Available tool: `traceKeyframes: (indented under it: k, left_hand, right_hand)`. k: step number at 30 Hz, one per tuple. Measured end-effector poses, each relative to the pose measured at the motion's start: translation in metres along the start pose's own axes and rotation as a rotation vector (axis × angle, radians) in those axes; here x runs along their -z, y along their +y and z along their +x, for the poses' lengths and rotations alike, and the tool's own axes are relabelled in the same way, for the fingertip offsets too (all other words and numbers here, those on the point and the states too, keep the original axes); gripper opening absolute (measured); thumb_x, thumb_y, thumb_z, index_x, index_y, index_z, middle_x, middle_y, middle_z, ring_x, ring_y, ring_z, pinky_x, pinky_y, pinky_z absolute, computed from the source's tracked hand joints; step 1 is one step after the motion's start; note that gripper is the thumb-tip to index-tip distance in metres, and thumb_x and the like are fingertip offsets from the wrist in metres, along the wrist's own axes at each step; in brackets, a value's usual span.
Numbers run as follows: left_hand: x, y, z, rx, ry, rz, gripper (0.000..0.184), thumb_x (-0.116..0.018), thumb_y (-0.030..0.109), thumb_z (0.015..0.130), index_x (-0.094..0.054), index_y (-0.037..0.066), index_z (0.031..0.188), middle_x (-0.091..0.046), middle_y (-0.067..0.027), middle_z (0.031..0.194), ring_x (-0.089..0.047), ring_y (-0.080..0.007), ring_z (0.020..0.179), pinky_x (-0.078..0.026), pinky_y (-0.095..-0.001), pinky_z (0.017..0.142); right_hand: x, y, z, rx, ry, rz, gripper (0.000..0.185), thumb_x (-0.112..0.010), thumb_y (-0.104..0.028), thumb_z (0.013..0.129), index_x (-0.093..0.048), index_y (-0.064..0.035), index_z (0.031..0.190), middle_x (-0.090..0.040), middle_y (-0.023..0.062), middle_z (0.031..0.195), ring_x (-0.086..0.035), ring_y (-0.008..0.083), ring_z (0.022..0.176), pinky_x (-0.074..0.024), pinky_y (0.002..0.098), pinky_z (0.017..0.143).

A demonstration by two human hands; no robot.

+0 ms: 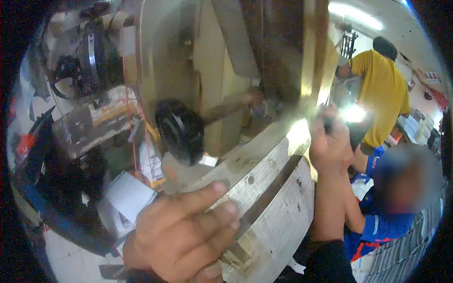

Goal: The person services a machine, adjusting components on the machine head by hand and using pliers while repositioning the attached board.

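Note:
A pale, worn wooden board with a long slot slants up through the middle of the view. My left hand is closed over the board's near left edge, its fingertips pressed on the top face. At the board's far right end, my right hand is raised and closed around a dark device with a bright light on it. Glare and blur hide what kind of device it is. Its light falls on the far end of the board and on an upright wooden post.
A black round-headed object on a rod lies beyond the board. Papers and dark machinery stand at left. A person in blue is close on the right; another in a yellow shirt stands behind.

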State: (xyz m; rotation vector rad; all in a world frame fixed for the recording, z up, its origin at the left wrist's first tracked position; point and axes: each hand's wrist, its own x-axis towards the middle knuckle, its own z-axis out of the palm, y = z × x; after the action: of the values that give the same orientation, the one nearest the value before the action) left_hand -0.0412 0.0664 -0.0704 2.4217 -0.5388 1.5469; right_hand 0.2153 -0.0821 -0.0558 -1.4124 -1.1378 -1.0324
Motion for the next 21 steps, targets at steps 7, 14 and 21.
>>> traceKeyframes:
  k: [7,14,21]
  left_hand:
    - [0.001,-0.007,-0.003,-0.050,-0.013,-0.038,0.054,-0.041,0.044,0.097,-0.068,0.000,0.079,-0.068,-0.0199,0.087,-0.067,-0.0468,0.084,-0.056,-0.0462,0.070]
    - [0.004,-0.021,-0.011,-0.189,-0.065,-0.093,0.061,-0.040,0.052,0.097,-0.066,-0.001,0.085,-0.066,-0.0210,0.090,-0.066,-0.0474,0.087,-0.057,-0.0516,0.075]
    - [-0.001,-0.009,-0.011,-0.082,-0.042,-0.027,0.059,-0.035,0.049,0.098,-0.063,-0.001,0.085,-0.065,-0.0219,0.090,-0.065,-0.0485,0.087,-0.055,-0.0547,0.078]
  right_hand:
    - [-0.006,0.006,-0.002,-0.045,0.061,0.030,0.015,-0.068,-0.012,0.086,-0.061,-0.0006,0.093,-0.060,0.0077,0.084,-0.056,0.0172,0.080,-0.0452,0.0295,0.073]
    - [-0.005,0.000,-0.005,-0.182,0.068,0.011,0.016,-0.068,-0.019,0.088,-0.062,-0.0050,0.095,-0.060,0.0049,0.079,-0.054,0.0122,0.075,-0.0444,0.0266,0.067]
    - [-0.007,0.002,-0.005,-0.095,0.075,0.034,0.017,-0.069,-0.016,0.089,-0.062,-0.0028,0.097,-0.061,0.0013,0.084,-0.053,0.0077,0.077,-0.0421,0.0219,0.068]
